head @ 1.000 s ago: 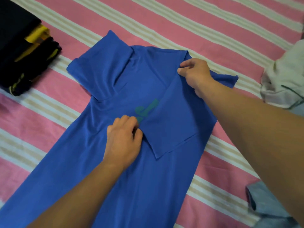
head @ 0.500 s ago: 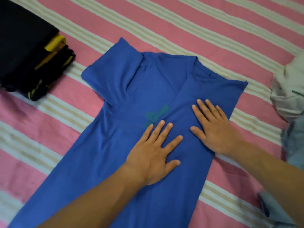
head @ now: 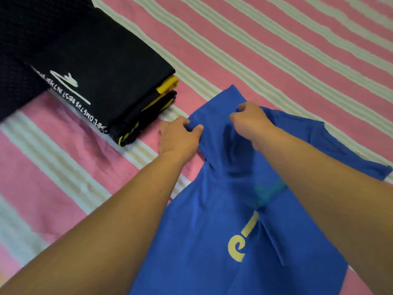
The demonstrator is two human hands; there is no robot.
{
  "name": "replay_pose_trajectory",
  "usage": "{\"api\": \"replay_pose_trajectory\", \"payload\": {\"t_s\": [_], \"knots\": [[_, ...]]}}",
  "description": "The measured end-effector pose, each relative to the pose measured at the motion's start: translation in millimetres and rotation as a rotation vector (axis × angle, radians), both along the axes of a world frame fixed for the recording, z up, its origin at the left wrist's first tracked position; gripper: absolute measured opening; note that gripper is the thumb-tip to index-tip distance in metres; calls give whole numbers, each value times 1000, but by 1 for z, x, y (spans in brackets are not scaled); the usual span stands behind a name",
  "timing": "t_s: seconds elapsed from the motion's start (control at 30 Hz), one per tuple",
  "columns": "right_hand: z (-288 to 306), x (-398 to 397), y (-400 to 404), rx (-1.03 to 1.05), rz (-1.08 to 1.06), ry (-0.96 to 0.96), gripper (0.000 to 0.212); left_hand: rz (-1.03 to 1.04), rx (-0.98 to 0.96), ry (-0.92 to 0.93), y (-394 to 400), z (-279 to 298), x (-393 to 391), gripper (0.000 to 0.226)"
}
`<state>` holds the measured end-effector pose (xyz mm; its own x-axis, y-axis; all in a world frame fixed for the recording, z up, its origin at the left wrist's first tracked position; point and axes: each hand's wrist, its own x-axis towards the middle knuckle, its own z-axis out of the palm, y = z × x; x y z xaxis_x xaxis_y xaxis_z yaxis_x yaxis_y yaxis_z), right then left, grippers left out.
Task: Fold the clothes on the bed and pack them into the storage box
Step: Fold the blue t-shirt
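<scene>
A blue T-shirt [head: 225,220] with a yellow and teal print lies on the pink striped bed sheet [head: 276,60], its right side folded in. My left hand [head: 179,135] pinches the left edge of the shirt's upper part between thumb and fingers. My right hand [head: 249,120] grips the cloth at the top of the shirt, fingers curled around it. The fabric between the two hands is bunched and lifted slightly. No storage box is in view.
A stack of folded black clothes [head: 102,81] with white lettering and yellow trim sits at the left, close to my left hand. A darker black textured fabric [head: 19,50] lies behind it at the far left.
Both hands were pressing flat on the shirt's middle; now they have moved up to its left shoulder and grip the cloth. The view has shifted left, bringing the black stack closer.
</scene>
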<state>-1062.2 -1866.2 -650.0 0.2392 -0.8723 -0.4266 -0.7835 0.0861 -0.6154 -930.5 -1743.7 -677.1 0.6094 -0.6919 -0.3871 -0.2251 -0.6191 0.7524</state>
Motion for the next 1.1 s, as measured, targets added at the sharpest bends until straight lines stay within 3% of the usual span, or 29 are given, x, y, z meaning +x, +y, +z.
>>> {"api": "replay_pose_trajectory", "payload": {"t_s": [0.07,0.13,0.2,0.37,0.53,0.63,0.67,0.73,0.8,0.9,0.97,1.03,1.1], "knots": [[6,-8,15,-39,-57,-25,15,78,-8,-13,9,4,3,23],[9,-23,32,-194,-34,10,32,195,-23,11,35,7,6,25],[8,-24,47,-252,67,62,33,212,-27,87,63,5,9,25],[9,45,63,-304,319,77,8,171,-124,343,84,6,17,14],[-44,113,73,-232,188,454,69,91,-27,333,141,12,10,25],[-62,119,76,-303,71,528,72,-75,39,326,193,10,1,24],[-51,116,73,-273,36,460,66,-127,49,303,210,9,-2,25],[-15,100,58,-120,-95,136,40,-225,75,254,241,11,-8,29],[37,54,51,11,-427,-302,18,-324,131,169,268,18,-13,40],[91,-57,74,155,-813,-907,26,-408,228,-20,303,28,-22,55],[96,-133,109,323,-941,-1049,32,-438,248,-125,324,28,-27,57],[80,-187,141,505,-987,-1078,19,-453,260,-211,339,29,-29,56],[57,-212,157,643,-1067,-1021,36,-434,257,-319,348,31,-32,52]]}}
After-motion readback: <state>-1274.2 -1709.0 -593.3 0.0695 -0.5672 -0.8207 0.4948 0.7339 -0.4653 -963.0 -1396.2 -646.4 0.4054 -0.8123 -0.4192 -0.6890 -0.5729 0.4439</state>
